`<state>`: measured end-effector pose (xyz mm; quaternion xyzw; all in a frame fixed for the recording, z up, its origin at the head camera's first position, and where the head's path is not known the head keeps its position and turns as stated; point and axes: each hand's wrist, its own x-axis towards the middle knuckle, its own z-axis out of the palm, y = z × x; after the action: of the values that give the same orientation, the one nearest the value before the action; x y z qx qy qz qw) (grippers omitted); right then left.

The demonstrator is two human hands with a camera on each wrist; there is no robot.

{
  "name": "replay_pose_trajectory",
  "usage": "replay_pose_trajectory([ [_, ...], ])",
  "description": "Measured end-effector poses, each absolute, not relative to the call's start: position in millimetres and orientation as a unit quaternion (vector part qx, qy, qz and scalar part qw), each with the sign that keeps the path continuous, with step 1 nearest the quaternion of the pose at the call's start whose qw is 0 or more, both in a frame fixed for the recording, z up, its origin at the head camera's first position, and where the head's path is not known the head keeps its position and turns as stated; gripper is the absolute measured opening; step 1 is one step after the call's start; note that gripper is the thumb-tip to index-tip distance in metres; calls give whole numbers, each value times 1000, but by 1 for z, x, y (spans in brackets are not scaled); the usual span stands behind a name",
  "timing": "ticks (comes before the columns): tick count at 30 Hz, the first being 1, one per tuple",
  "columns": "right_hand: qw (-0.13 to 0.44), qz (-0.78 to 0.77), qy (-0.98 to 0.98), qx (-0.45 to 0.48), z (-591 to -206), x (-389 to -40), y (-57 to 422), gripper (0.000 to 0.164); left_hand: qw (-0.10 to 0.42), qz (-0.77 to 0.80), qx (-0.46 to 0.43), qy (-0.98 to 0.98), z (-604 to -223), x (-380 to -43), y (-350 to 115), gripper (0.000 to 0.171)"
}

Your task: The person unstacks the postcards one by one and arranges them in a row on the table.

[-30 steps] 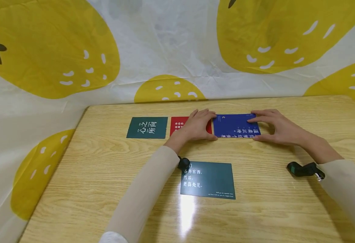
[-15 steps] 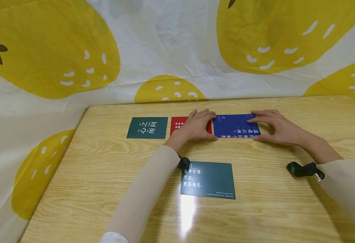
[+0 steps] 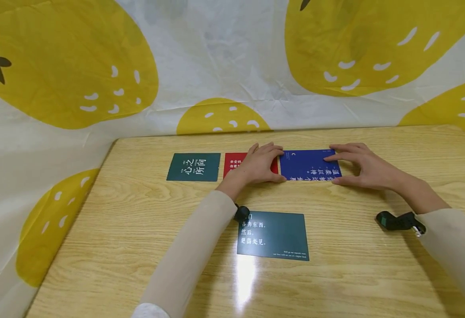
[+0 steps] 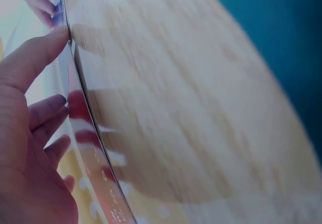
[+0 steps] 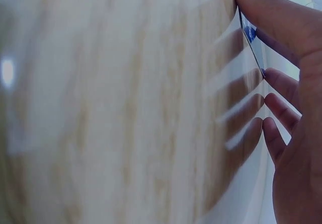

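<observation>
In the head view a blue card (image 3: 308, 161) with white lettering lies flat on the wooden table. My left hand (image 3: 256, 164) arches over the red card (image 3: 232, 160), hiding much of it, its thumb and fingertips at the blue card's left corners. At the other end, my right hand (image 3: 365, 168) has its thumb at the near corner, one finger on the card's top and another by the far corner. The left wrist view shows the left thumb (image 4: 48, 45) right at the cards' near edge. From the right wrist, spread fingers (image 5: 282, 83) touch the tabletop.
A dark green card (image 3: 194, 167) lies left of the red one, in the same row. Closer to me lies another green card (image 3: 284, 234) with white text. Patterned cloth (image 3: 232, 79) hangs along the table's back and left edges.
</observation>
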<state>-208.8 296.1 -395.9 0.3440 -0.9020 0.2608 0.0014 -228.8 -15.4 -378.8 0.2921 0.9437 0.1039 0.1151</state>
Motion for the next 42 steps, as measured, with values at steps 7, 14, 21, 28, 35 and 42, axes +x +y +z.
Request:
replay_pose_trajectory([
  [7, -7, 262, -906, 332, -395, -209, 297, 57, 117, 95, 296, 943, -375, -227, -15, 78],
  [14, -6, 260, -913, 315, -388, -207, 293, 61, 113, 119, 304, 939, -371, -227, -17, 82],
  [21, 21, 280, -902, 329, -377, -197, 288, 63, 102, 154, 320, 929, -353, -220, -25, 84],
  [28, 17, 294, -904, 309, -366, -177, 282, 68, 83, 203, 338, 915, -340, -201, -47, 85],
  [35, 19, 326, -898, 295, -357, -150, 271, 73, 63, 278, 335, 898, -344, -171, -70, 84],
  [42, 35, 333, -891, 306, -357, -122, 254, 82, 54, 321, 346, 880, -348, -137, -89, 84],
])
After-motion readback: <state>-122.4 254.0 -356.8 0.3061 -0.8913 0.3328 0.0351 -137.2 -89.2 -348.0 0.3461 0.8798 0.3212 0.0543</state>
